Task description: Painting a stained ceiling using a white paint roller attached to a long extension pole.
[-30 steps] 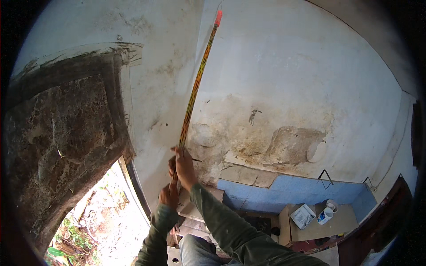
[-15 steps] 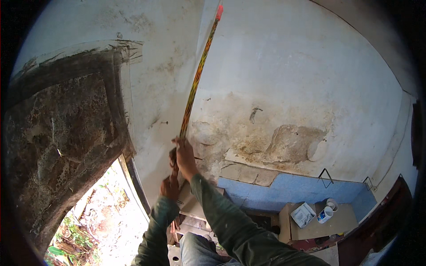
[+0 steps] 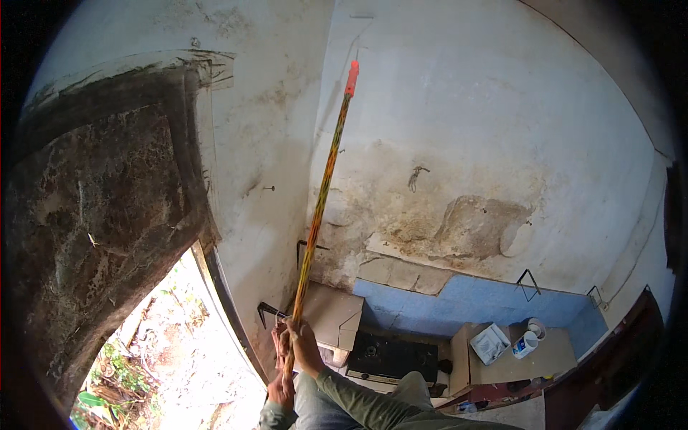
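Observation:
My right hand (image 3: 304, 349) is closed around a long pole (image 3: 322, 192) with a yellow, orange and black pattern. Lower down, near the pole's bottom end, my left hand (image 3: 281, 391) is wrapped round it too. The pole leans up and away from me, slightly to the right, toward the pale, stained wall (image 3: 459, 107). Its upper end has a red-orange sleeve (image 3: 352, 77), from which a thin bent wire reaches up the wall. Beside my right hand hangs a reddish-brown thing (image 3: 278, 344) that I cannot make out.
A black two-burner stove (image 3: 394, 357) lies below, between tiled counters. A white packet (image 3: 490, 345) and white tubs (image 3: 525, 345) stand on the right counter. Wall brackets (image 3: 266, 312) stick out near my hands. An open doorway (image 3: 175, 344) is at the left.
Both hands have come down toward my lap, and the pole has dropped with them. Its whole red end and the wire above it now show. The stove has come into fuller view.

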`<state>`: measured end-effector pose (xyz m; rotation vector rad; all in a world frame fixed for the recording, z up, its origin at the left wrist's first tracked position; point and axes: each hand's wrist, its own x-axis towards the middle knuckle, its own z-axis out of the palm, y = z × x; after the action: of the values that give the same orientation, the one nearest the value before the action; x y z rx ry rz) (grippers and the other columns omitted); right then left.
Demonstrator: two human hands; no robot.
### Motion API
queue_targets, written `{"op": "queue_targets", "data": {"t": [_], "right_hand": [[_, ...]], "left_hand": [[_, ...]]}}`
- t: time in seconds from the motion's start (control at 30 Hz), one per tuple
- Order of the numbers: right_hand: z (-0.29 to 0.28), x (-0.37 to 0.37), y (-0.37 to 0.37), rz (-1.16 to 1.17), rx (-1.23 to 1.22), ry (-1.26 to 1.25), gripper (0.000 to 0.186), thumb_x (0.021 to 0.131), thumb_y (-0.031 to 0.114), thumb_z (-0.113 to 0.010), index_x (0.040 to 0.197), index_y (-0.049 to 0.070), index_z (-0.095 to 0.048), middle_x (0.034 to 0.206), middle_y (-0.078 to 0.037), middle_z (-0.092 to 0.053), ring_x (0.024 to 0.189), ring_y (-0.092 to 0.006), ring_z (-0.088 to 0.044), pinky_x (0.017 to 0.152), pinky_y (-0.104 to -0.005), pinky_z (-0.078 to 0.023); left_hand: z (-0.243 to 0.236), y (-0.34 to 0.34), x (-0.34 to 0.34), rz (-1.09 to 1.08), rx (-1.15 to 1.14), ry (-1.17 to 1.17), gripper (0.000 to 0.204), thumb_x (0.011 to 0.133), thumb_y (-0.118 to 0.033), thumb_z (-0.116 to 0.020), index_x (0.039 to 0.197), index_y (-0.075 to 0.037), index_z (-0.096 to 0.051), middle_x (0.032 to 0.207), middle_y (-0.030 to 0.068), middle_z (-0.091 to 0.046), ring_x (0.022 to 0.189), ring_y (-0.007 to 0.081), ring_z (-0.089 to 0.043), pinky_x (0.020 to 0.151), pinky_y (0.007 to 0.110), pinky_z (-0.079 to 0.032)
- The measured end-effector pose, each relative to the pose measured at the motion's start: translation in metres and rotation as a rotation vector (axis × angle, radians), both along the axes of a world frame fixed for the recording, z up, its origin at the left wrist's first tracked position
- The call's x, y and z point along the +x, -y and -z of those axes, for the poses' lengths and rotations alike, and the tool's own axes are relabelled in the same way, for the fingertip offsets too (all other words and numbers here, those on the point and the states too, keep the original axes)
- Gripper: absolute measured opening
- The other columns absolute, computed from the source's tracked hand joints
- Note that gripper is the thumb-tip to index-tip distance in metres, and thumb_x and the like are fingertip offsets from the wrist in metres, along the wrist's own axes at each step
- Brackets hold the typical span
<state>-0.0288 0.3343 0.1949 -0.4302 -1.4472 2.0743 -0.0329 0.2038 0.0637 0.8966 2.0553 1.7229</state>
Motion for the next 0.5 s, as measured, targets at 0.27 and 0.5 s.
{"op": "queue_targets", "data": {"t": [0.27, 0.5], "right_hand": [[-0.012, 0.028, -0.002, 0.099, 0.064, -0.040, 0.033, 0.102, 0.037, -0.039, 0.097, 0.006, -0.045, 0.058, 0.000, -0.045, 0.042, -0.0065, -0.040, 0.039, -0.0210, -0.035], [-0.028, 0.030, -0.027, 0.115, 0.031, -0.070, 0.035, 0.101, 0.041, -0.042, 0.101, 0.006, -0.044, 0.064, -0.002, -0.048, 0.043, -0.0091, -0.042, 0.042, -0.0246, -0.038]], "left_hand": [[-0.121, 0.045, 0.060, 0.018, -0.296, -0.410, 0.025, 0.083, -0.017, -0.057, 0.104, -0.004, -0.054, 0.078, 0.0178, -0.055, 0.075, 0.0379, -0.054, 0.069, 0.047, -0.043], [-0.154, 0.031, 0.065, 0.206, -0.666, -0.566, 0.089, 0.067, 0.006, -0.061, 0.147, -0.006, -0.023, 0.125, 0.0244, -0.049, 0.102, 0.0424, -0.053, 0.087, 0.046, -0.046]]}}
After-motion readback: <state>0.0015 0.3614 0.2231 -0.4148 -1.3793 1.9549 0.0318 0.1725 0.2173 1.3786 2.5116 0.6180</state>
